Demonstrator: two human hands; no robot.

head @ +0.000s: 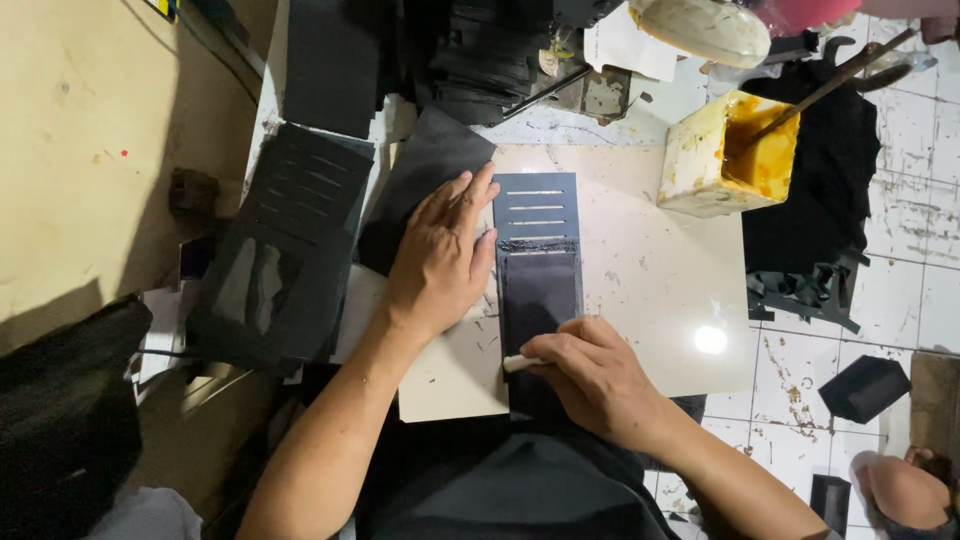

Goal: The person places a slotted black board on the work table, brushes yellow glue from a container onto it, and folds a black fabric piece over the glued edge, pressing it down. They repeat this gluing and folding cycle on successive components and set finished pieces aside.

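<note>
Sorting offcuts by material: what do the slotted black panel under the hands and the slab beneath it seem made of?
Slotted black panel: likely thin leather or leather-like sheet, matte, lying flat with clean-cut slits. Slab: seemingly polished cream stone or tile, given the bright lamp reflection and faint veining.

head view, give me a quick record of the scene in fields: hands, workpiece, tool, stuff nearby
left hand: left hand pressed flat, palm down, beside and on the left edge of the black slotted piece
right hand: right hand grips a small white tool, tip on the piece's lower part
workpiece: long, dark, with slots near its top, lying on a pale board
nearby: open yellow-stained glue tin with a stick in it, upper right; stack of black slotted pieces to the left
</note>
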